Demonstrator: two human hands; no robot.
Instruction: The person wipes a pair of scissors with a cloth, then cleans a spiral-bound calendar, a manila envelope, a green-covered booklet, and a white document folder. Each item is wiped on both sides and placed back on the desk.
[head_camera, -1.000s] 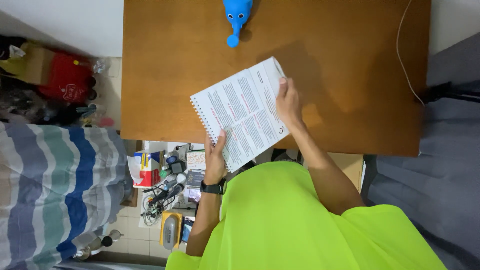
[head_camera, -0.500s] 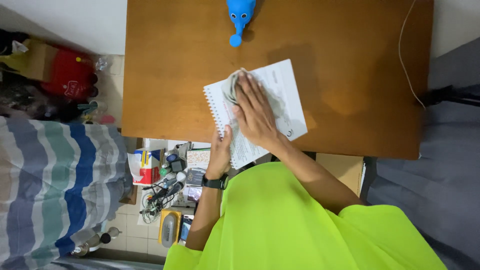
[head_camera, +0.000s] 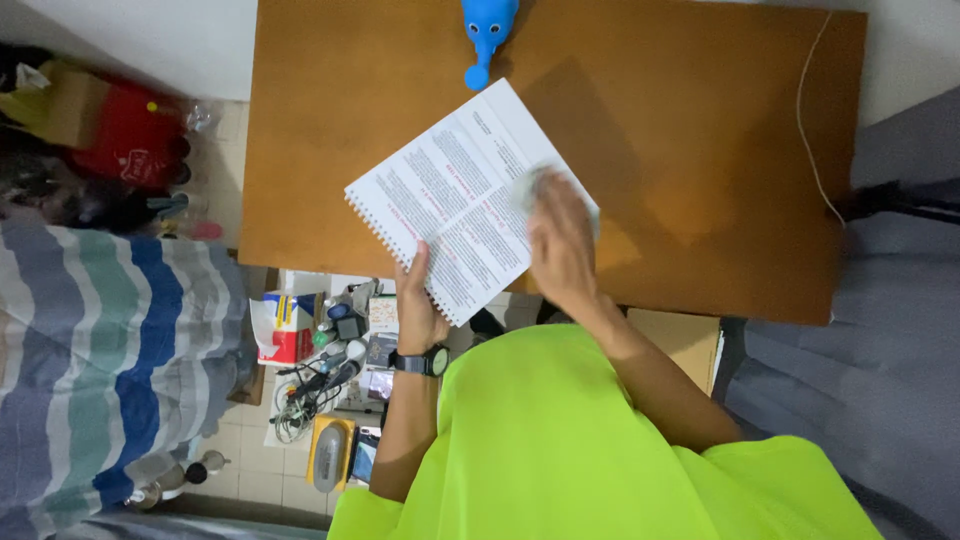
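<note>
- spiral-bound notebook (head_camera: 455, 205) with printed text pages, lying tilted on wooden table (head_camera: 680, 150); spiral edge faces 8 o'clock, far corner points to 12 o'clock, near corner overhangs the table's front edge
- left hand (head_camera: 418, 305) at the notebook's 6 o'clock corner, thumb on top of the page, fingers under it, pinching that corner; black wristwatch (head_camera: 422, 361) on the wrist
- right hand (head_camera: 560, 240) flat on the notebook's 3 o'clock edge, fingers spread and blurred; palm down on the page, nothing clamped in it, can't tell if a fingertip hooks a sheet
- blue elephant-shaped toy (head_camera: 487, 30) at the table's 12 o'clock edge, trunk end pointing toward the notebook's top corner, near it, not touching
- thin white cable (head_camera: 808, 130) running down the table's 3 o'clock side
- person wears neon yellow-green shirt (head_camera: 570, 450), fills the 6 o'clock part of the view
- cardboard-coloured flat thing (head_camera: 680, 340) under the table edge at 5 o'clock, partly hidden by the arm
- floor clutter (head_camera: 330, 360) at 7 o'clock from the notebook: small boxes, cords, a yellow gadget, all just beside the left forearm
- striped blanket (head_camera: 110, 360) in blue, green and grey at 8 o'clock
- red bag (head_camera: 130, 135) at 10 o'clock, beside the table's left edge, well apart from both hands
- grey fabric (head_camera: 880, 330) at 3 to 4 o'clock
</note>
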